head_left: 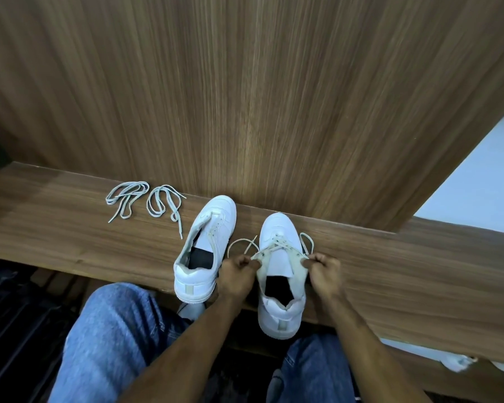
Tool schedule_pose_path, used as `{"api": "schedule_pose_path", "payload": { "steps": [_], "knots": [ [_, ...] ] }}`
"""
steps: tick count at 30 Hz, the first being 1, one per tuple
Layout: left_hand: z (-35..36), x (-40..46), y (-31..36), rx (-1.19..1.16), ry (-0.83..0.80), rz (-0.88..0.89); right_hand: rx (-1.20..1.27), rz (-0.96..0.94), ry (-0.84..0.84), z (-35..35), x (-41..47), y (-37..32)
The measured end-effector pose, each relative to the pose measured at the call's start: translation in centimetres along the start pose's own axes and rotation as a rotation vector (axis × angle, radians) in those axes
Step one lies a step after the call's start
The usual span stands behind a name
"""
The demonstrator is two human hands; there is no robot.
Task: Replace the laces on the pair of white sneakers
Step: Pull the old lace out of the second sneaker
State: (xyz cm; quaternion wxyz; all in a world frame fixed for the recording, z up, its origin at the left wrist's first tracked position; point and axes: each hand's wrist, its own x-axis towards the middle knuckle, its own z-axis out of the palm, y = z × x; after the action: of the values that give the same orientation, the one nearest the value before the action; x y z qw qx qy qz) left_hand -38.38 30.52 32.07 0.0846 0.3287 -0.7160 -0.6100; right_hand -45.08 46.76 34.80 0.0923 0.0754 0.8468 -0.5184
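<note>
The left hand [236, 276] was curled, pinching one end of a cream lace [274, 248] at the left edge of the right sneaker [280, 274], up by the top eyelets. The right hand [323, 273] was likewise curled, pinching the other end of that lace at the shoe's right edge. The lace ran from each pinch across the lower eyelets near the toe, and a loose loop of it trailed out beyond each hand, one to the left over the wood, one to the right beside the toe. The sneaker sat directly between the two hands, toe pointing away from the person, its heel hanging over the near edge of the wooden bench [390, 271].

Just beside the left hand stood the left sneaker [207, 248], unlaced, tongue flopped open, toe close against the wood-grain panel [245, 97] behind the bench. Further left, well apart from both shoes, two loose pale grey laces lay on the bench in separate tangles: the outer lace [125, 199] and the inner lace [165, 206], near each other. The person's knees in blue jeans [111, 330] showed below the bench edge.
</note>
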Motion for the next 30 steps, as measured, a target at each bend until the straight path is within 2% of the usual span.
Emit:
{"api": "schedule_pose_path", "payload": {
  "steps": [2,5,8,12,15,17,18,20,22,23,24,26,30],
  "knots": [
    [-0.1,-0.1,0.9,0.085,-0.049,0.071,-0.037,-0.025,0.005,0.0,0.0,0.2],
    [0.3,-0.1,2.6,0.515,-0.064,0.359,-0.113,-0.062,0.008,0.1,-0.2,0.2],
    [1.9,0.0,4.6,0.708,-0.081,0.555,-0.169,-0.081,0.005,0.1,-0.5,-0.1],
    [3.4,0.4,5.9,0.999,-0.132,0.582,-0.265,-0.079,0.019,0.1,-0.5,-0.4],
    [3.7,0.8,6.1,1.131,-0.122,0.638,-0.28,-0.08,0.024,0.3,-0.3,-0.3],
    [3.6,1.3,6.2,1.122,-0.086,0.627,-0.285,-0.079,0.036,0.3,-0.4,-0.2],
    [3.5,1.5,6.2,1.033,-0.048,0.559,-0.285,-0.074,0.039,0.3,-0.5,-0.2],
    [3.0,1.9,6.2,0.597,0.047,0.241,-0.281,-0.076,0.035,0.3,-0.5,-0.1],
    [2.5,2.5,5.9,-0.037,0.072,-0.15,-0.284,-0.086,0.033,0.4,-0.4,-0.1],
    [2.4,2.6,6.0,-0.269,0.046,-0.276,-0.297,-0.089,0.033,0.5,-0.4,0.0],
    [2.2,2.8,5.9,-0.35,0.029,-0.313,-0.311,-0.09,0.033,0.5,-0.4,0.0],
    [2.3,3.3,5.6,-0.16,0.008,-0.159,-0.321,-0.092,0.029,0.5,-0.4,0.0],
    [2.1,3.4,5.6,0.442,-0.142,0.344,-0.329,-0.092,0.019,0.5,-0.3,0.0]
  ]
}}
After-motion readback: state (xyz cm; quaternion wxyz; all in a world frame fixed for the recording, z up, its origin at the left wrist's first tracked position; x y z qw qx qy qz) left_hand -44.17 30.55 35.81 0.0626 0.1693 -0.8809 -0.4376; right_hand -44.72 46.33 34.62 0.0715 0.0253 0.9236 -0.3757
